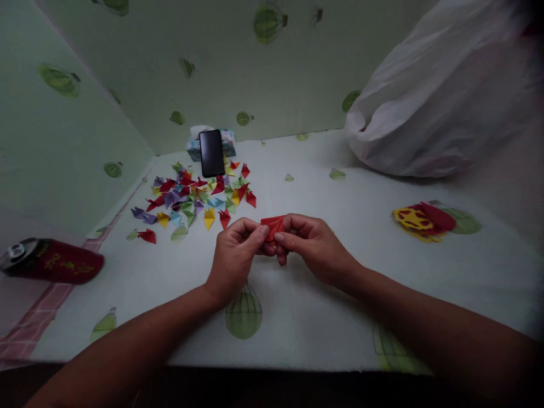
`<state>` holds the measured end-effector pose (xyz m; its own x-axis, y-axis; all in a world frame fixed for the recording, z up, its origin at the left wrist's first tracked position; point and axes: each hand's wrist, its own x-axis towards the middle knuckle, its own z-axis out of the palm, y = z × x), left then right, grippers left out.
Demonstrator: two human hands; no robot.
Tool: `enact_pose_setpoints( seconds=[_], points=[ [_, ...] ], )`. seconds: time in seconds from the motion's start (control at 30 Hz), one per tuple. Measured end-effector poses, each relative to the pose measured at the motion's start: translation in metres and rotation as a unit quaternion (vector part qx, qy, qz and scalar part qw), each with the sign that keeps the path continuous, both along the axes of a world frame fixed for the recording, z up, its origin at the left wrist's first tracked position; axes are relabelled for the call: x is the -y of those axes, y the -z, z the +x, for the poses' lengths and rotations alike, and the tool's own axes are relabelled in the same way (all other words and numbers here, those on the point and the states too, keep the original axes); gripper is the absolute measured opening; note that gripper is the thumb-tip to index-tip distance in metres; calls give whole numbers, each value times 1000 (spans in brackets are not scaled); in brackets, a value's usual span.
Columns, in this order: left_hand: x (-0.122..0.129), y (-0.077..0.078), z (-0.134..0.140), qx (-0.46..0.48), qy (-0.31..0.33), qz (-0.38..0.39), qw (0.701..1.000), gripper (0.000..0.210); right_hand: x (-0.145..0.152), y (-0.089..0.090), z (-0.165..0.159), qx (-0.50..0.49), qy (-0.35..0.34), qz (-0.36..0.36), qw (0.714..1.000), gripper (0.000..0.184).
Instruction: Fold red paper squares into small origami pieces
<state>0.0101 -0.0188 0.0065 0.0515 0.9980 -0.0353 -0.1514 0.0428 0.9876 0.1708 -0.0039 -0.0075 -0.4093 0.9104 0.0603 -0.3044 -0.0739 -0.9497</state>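
Between my two hands is a small folded piece of red origami paper [272, 225], held up above the table's middle. My left hand [238, 249] pinches its left side, the thumb lying on the front face. On the opposite side my right hand [312, 243] grips the paper between thumb and fingers. Creases run slantwise across the visible face; its back is hidden by my fingers. Beyond my left hand lies a pile of small folded paper cranes [187, 204] in red, yellow, green, purple and blue.
A black phone [211, 153] leans on a tissue box [229, 141] behind the pile. At left is a red can [63, 262]. A big white plastic bag [425, 113] stands at the back right, with red and yellow cut-out pieces [416, 220] in front of it.
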Motion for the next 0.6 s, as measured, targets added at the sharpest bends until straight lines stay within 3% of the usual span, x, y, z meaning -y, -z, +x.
enact_pose_setpoints(
  seconds=[0.6],
  points=[
    [0,-2,1,-38,9,29,999,20,3,-3,0,54,22,29,998,22]
  ],
)
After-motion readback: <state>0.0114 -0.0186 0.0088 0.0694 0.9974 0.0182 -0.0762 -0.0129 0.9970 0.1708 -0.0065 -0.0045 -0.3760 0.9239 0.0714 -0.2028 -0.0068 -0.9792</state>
